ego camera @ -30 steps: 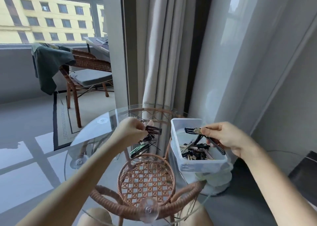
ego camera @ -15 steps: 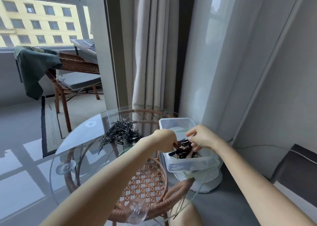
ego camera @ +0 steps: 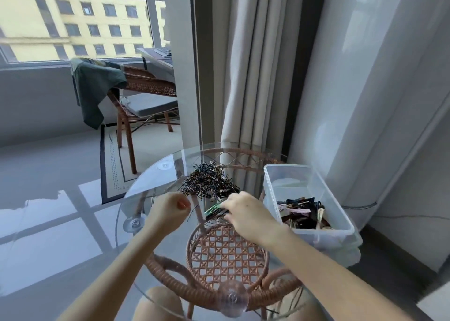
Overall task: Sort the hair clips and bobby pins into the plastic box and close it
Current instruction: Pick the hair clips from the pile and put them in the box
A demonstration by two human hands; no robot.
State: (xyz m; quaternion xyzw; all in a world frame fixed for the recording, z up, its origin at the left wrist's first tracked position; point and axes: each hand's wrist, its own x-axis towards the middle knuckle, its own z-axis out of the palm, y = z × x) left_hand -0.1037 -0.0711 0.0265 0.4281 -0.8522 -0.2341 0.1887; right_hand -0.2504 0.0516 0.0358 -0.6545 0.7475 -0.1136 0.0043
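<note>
The task is judged partly done. A heap of sorted clips (ego camera: 302,214) is already held in the near half of the plastic box (ego camera: 270,186), which stands open at the right edge of the glass bench (ego camera: 151,184). The far half of the box appears free of clips. A large pile of bobby pins (ego camera: 209,183) is left on the bench, just beyond the hands, and no lid has been fitted. The loose hair clips (ego camera: 214,210), green and dark, are pinched in the fingers of the right hand (ego camera: 246,214), left of the box and apart from it. The left hand (ego camera: 168,211) is curled just beside the pile's near-left edge. Whether anything is held in it cannot be told.
</note>
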